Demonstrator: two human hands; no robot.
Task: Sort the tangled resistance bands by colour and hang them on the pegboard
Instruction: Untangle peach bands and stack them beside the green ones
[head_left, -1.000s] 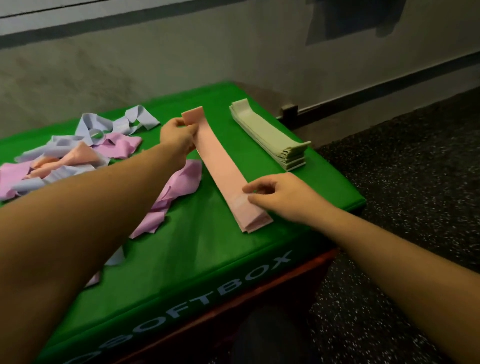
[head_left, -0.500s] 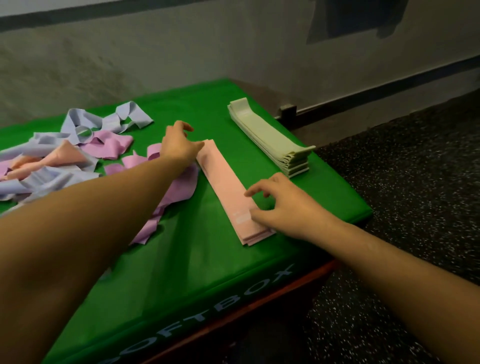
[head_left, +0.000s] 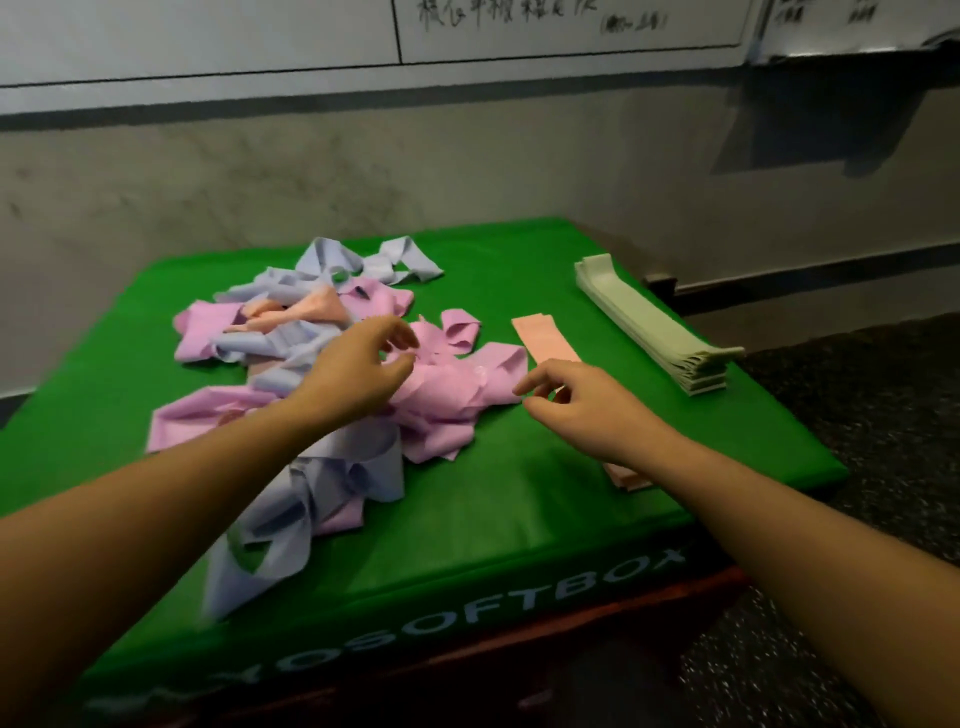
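Your sorted work sits at the 2 to 3 o'clock side of the green padded soft box (head_left: 519, 519) for good reason: the flat stack of pale green rubber bands (head_left: 654, 332) lies square along that edge, with the peach pink flat bands (head_left: 545, 340) laid just beside it, both well apart from the mess so colours cannot mix again. The tangled heap of pink, lilac-blue and peach bands (head_left: 332, 374) fills the 9 to 12 o'clock area. Your left hand (head_left: 358, 374) hovers over its pink part, fingers loosely curled and spread, holding nothing. Your right hand (head_left: 576, 402) hangs at the heap's edge, fingers relaxed and apart, also holding nothing (the pegboard is not in view). Pink looks like the next colour to pull.
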